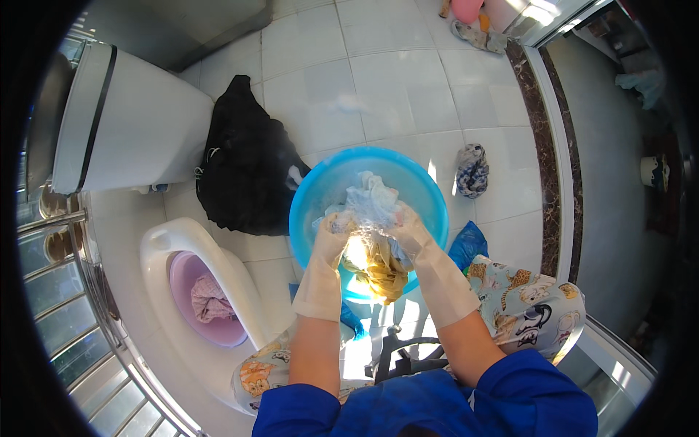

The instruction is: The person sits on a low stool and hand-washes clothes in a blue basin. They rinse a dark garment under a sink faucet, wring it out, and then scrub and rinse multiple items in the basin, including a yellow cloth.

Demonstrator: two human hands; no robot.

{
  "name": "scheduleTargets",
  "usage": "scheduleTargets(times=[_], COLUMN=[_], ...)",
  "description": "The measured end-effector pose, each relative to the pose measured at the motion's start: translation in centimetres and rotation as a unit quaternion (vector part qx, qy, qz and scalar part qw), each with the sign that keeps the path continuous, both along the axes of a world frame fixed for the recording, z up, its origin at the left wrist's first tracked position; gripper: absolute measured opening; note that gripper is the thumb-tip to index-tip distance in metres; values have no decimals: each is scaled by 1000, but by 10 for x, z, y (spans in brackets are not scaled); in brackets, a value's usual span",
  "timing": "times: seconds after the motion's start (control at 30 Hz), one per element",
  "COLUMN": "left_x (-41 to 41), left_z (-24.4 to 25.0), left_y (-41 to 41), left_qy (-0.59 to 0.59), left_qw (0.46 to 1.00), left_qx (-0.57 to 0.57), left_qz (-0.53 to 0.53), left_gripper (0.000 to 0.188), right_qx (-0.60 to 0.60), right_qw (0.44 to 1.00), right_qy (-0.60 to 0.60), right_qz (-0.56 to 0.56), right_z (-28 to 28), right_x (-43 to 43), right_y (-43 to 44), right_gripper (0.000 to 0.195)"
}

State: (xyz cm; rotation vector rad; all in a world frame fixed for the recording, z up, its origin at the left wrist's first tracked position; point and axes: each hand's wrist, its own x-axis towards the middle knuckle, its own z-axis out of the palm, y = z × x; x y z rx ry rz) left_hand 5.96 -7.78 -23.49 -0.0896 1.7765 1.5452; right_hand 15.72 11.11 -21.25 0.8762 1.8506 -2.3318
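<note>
A blue plastic basin point(437, 202) stands on the tiled floor before me. Both my hands wear long cream rubber gloves. Over the basin, my left hand point(333, 232) grips the left side of a bunched, wet pale-blue cloth point(371, 196). Its right side is in my right hand point(408, 224). Between my wrists, a mustard-yellow cloth point(382, 270) bulges over the near part of the basin, in bright sunlight. Whether the two cloths are one garment, I cannot tell. My fingertips are mostly hidden in the wet fabric.
Black clothing point(246, 164) lies on the floor, touching the basin's left side. A purple basin point(180, 267) with pink cloth point(209, 297) sits in a white ceramic fixture point(191, 229). A patterned cloth bundle point(472, 170) lies right, near the marble door sill point(538, 164). A white bin-like container point(142, 117) stands left.
</note>
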Motion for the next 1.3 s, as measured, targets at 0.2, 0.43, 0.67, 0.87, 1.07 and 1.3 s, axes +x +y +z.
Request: scheduleTargets(times=[0.2,0.43,0.67,0.87,1.07,1.3], left_x=[23,12,51,59,27,7], left_z=[97,83,24,-9,-47,-84], left_y=[-20,1,-7,6,23,29], left_qy=[63,284,265,253,176,72], left_qw=[950,922,884,901,859,856], left_qx=[189,-226,-348,-341,-428,-436], left_qz=[240,-134,-166,-93,-221,-267], left_gripper=[65,63,82,80,39,29], right_qx=[147,378,392,571,502,381], right_qw=[981,895,919,810,778,774], right_qy=[56,182,-17,-46,-264,-350], right_qz=[113,153,35,124,268,365], right_z=[78,63,40,-30,-61,-105], right_x=[16,24,48,34,15,-17], right_y=[-33,-69,-34,-51,-50,-15], right_gripper=[31,20,60,60,53,45])
